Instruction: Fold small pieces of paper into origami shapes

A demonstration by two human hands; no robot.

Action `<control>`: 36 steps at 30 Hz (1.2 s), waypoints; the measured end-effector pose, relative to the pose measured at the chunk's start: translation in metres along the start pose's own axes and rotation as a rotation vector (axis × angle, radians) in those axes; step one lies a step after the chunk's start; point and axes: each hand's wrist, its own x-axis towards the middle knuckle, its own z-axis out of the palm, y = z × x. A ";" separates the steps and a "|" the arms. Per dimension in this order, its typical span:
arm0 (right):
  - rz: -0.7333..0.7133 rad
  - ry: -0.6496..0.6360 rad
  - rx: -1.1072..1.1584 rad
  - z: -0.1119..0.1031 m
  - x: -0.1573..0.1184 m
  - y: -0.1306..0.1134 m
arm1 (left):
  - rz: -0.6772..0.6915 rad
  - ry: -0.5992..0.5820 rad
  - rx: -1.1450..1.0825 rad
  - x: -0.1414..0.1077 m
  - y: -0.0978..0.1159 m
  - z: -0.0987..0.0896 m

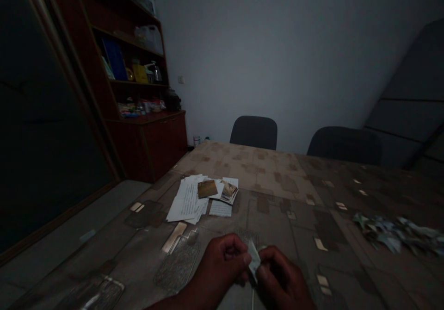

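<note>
Small folded pale paper piece (254, 260) held upright at centre-bottom of view, pinched between left hand (221, 264) and right hand (280, 278); both hands closed, fingertips gripping it from either side. Thin white strand (253, 299) hangs below the hands; its link to the piece cannot be confirmed. Such thin material likely favours a light, even pinch, with creases kept aligned. Clear textured plastic sleeve (177, 264) lies just beside left hand, limiting room on that side. Heap of folded blue-green paper pieces (395, 232) sits well right, near the patterned table cover's (277, 217) far-right area. Loose handwritten sheets (185, 200), brown card (207, 189) and photographs (229, 192) lie ahead. Open table surface lies between hands and heap.
</note>
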 end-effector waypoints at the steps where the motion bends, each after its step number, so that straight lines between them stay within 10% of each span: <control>1: -0.004 -0.033 -0.022 -0.001 0.000 0.001 | 0.005 -0.008 0.008 0.000 0.000 0.000; 36: -0.002 -0.004 0.045 0.002 -0.001 0.005 | 0.061 -0.051 -0.111 0.000 -0.005 0.000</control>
